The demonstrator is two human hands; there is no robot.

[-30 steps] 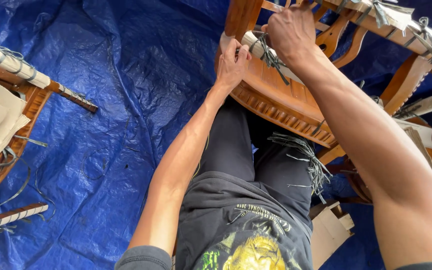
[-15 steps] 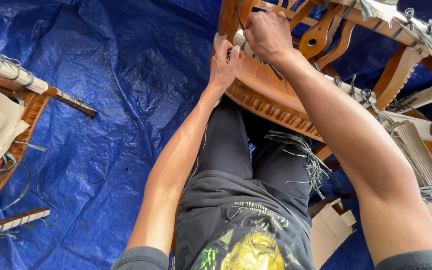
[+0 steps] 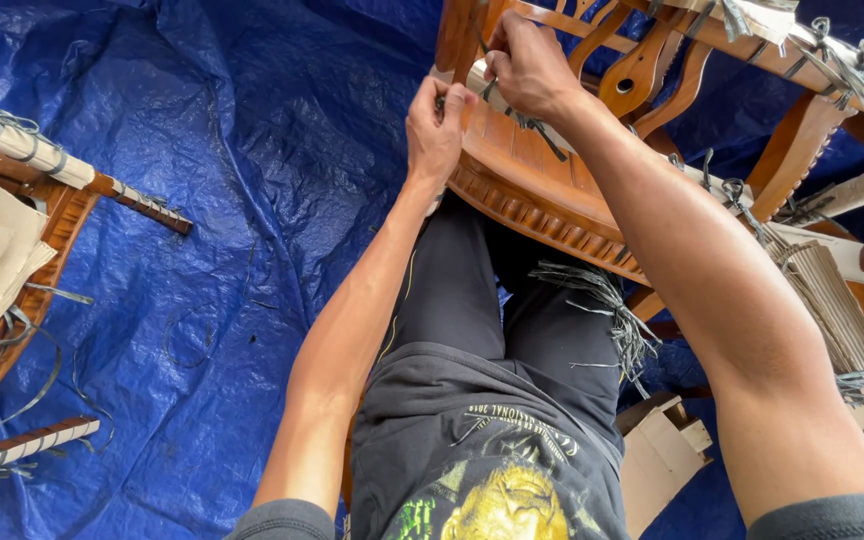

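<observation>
A wrinkled blue tarp [image 3: 232,170] covers the floor, probably to catch offcuts. On it, a carved wooden chair frame [image 3: 552,190] leans across the person's lap at the top of the view, its curved, ribbed seat rail brought close so both hands can reach it. The wood is glossy, reddish-brown and smooth. A 2nd wooden frame [image 3: 12,220] lies at the left edge, its rail wrapped in pale cane bands. At the right, a woven panel [image 3: 832,300] of flat tan strips hangs from the chair, its cut ends frayed. A loose bundle of grey strip ends [image 3: 602,310] dangles below the rail over the black trousers.

The left hand [image 3: 437,125] is closed around the rail's near corner, apparently steadying it. The right hand [image 3: 527,65] is clenched, pinching a thin dark strip [image 3: 542,135] that runs across the rail beside the upright post.
</observation>
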